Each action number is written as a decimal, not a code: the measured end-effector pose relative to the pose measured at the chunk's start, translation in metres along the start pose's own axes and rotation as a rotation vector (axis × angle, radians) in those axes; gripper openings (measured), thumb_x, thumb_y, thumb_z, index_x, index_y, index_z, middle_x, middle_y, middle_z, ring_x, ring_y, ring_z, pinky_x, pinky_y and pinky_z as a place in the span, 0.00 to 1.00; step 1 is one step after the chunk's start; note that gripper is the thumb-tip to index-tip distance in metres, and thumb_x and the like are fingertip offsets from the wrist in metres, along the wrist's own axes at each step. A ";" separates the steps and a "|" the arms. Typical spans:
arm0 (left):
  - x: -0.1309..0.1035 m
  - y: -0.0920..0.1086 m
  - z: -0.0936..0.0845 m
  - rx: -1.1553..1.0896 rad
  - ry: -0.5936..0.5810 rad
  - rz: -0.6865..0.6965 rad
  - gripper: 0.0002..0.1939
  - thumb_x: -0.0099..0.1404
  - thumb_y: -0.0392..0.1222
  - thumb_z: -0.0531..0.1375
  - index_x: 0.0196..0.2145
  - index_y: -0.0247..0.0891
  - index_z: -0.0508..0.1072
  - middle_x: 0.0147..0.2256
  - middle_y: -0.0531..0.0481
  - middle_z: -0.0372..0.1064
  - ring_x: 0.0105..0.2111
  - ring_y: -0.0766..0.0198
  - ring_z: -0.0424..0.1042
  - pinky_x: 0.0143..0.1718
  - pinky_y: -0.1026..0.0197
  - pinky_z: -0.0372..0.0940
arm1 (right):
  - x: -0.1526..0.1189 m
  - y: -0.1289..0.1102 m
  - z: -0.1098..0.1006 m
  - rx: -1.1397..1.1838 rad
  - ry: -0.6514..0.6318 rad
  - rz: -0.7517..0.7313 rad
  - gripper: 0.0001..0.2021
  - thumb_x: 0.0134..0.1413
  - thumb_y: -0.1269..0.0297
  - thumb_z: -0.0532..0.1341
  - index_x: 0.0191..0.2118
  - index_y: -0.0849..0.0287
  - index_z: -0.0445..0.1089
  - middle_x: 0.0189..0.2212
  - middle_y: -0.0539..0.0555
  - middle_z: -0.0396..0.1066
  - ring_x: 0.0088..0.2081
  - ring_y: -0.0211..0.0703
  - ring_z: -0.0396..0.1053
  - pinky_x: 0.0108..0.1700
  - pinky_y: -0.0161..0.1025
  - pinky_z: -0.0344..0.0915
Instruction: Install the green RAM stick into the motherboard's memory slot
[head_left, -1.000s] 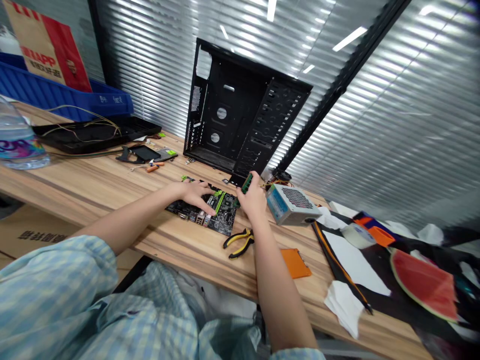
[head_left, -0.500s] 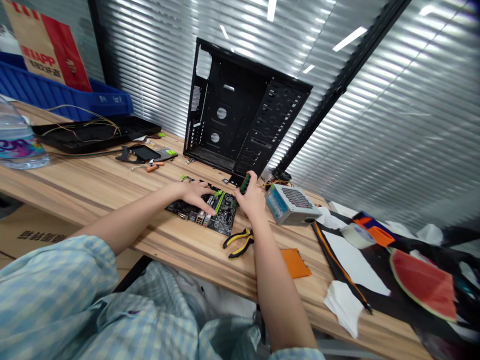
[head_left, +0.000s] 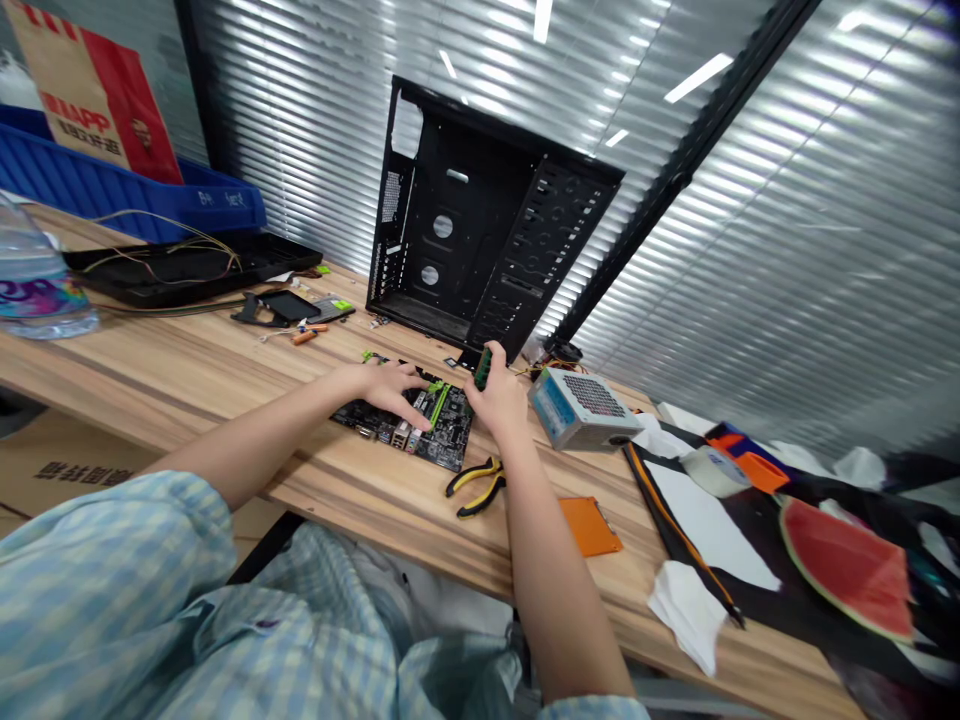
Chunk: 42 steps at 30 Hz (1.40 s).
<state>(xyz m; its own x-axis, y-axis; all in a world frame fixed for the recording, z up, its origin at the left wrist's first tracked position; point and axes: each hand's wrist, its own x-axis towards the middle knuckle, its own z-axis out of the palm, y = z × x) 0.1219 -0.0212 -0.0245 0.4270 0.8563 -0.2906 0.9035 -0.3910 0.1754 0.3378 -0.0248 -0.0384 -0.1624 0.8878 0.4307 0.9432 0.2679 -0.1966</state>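
A black motherboard (head_left: pixel 450 430) with bright green slots lies flat on the wooden table (head_left: pixel 405 505). My left hand (head_left: pixel 394 390) rests on it, fingers spread, holding nothing. Between the thumb and fingers of my right hand (head_left: pixel 501 400) is a small green circuit board (head_left: pixel 484 369), held upright at the motherboard's right edge. Whether its lower end touches the motherboard is hidden. Yellow-and-black pliers (head_left: pixel 477 487) lie just below the motherboard, beside my right forearm.
An open black computer case (head_left: pixel 480 230) stands behind. To the right are a power supply (head_left: pixel 583 410), an orange plate (head_left: pixel 591 526), tissues and a watermelon slice (head_left: pixel 847 568). At left sit a blue bin (head_left: pixel 135 190), a black panel and a bottle (head_left: pixel 41 280).
My right hand has moved slightly left with the green circuit board, closer to the motherboard. My left hand stays in place.
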 end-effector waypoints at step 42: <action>-0.002 0.001 -0.001 -0.034 0.020 0.005 0.57 0.41 0.80 0.56 0.64 0.51 0.57 0.66 0.42 0.46 0.64 0.37 0.46 0.61 0.40 0.40 | 0.001 0.007 0.001 0.070 0.066 0.107 0.31 0.57 0.59 0.54 0.64 0.58 0.46 0.40 0.60 0.73 0.38 0.53 0.73 0.40 0.44 0.67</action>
<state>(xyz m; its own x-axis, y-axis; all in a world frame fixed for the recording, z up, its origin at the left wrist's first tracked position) 0.1219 -0.0226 -0.0230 0.4304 0.8610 -0.2709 0.8994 -0.3840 0.2086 0.3442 -0.0213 -0.0406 -0.0406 0.8867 0.4606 0.9312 0.2007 -0.3042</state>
